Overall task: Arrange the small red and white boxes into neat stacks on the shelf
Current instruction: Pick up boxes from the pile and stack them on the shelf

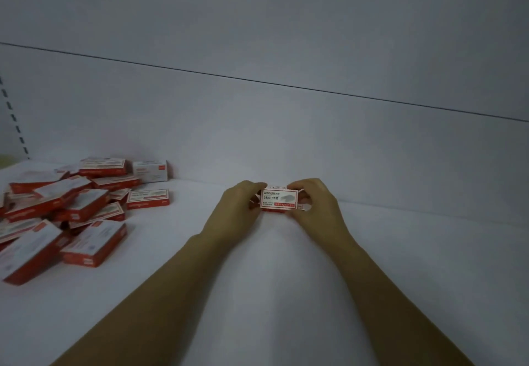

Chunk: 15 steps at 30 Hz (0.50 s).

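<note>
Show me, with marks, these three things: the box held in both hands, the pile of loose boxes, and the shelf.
held box point(279, 199): head view, its white printed top.
pile of boxes point(86, 205): head view, a box near its middle.
shelf point(272, 294): head view, bare surface in the foreground.

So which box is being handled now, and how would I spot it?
Start at the white shelf and skip the jumbled pile of boxes on its left. Near the back wall, the left hand and right hand grip one box between them. It alone is held, label up.
</note>
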Each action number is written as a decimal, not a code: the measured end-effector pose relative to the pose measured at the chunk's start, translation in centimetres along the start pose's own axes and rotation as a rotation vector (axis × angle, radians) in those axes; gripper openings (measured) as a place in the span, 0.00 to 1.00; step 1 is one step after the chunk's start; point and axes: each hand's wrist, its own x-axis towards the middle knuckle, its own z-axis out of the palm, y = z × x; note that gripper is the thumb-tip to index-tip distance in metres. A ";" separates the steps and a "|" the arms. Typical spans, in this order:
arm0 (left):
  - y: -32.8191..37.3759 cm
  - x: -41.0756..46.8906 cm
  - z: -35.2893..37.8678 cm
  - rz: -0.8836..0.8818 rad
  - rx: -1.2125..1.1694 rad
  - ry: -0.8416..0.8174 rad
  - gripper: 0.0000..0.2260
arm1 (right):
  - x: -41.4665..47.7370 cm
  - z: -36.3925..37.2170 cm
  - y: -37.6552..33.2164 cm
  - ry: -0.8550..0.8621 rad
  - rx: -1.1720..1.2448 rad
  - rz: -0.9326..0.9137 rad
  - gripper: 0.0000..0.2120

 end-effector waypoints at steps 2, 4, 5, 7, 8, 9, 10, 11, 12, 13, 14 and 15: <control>-0.2 0.0 0.1 0.011 -0.003 0.019 0.20 | 0.1 0.1 0.1 -0.009 0.012 0.004 0.17; -0.3 -0.1 -0.1 0.027 -0.007 0.038 0.20 | 0.3 0.2 0.3 -0.012 0.046 0.020 0.18; -0.4 -0.1 -0.3 0.039 -0.017 0.048 0.20 | 0.4 0.2 0.2 -0.014 0.063 0.032 0.19; -0.5 -0.1 -0.6 0.045 -0.056 0.058 0.21 | 0.6 0.1 0.2 -0.032 0.144 0.083 0.21; -0.5 -0.1 -0.9 0.026 -0.098 0.052 0.21 | 0.7 -0.1 0.0 -0.051 0.238 0.136 0.22; -0.5 -0.1 -1.1 -0.014 -0.162 0.042 0.21 | 0.8 -0.3 -0.1 -0.074 0.348 0.198 0.21; -0.5 -0.1 -1.3 -0.069 -0.240 0.026 0.21 | 0.8 -0.5 -0.2 -0.093 0.433 0.248 0.20; -0.4 0.0 -1.6 -0.132 -0.321 0.008 0.21 | 0.8 -0.7 -0.1 -0.107 0.472 0.278 0.18; -0.2 0.0 -1.8 -0.192 -0.400 -0.009 0.21 | 0.8 -0.9 -0.1 -0.117 0.474 0.297 0.16; -0.1 0.0 -2.1 -0.241 -0.476 -0.021 0.21 | 0.8 -1.0 0.0 -0.123 0.471 0.321 0.15; 0.0 0.0 -2.3 -0.280 -0.538 -0.032 0.19 | 0.8 -1.0 0.1 -0.125 0.484 0.354 0.14; 0.1 0.1 -2.5 -0.315 -0.589 -0.042 0.16 | 0.9 -0.9 0.1 -0.124 0.527 0.394 0.13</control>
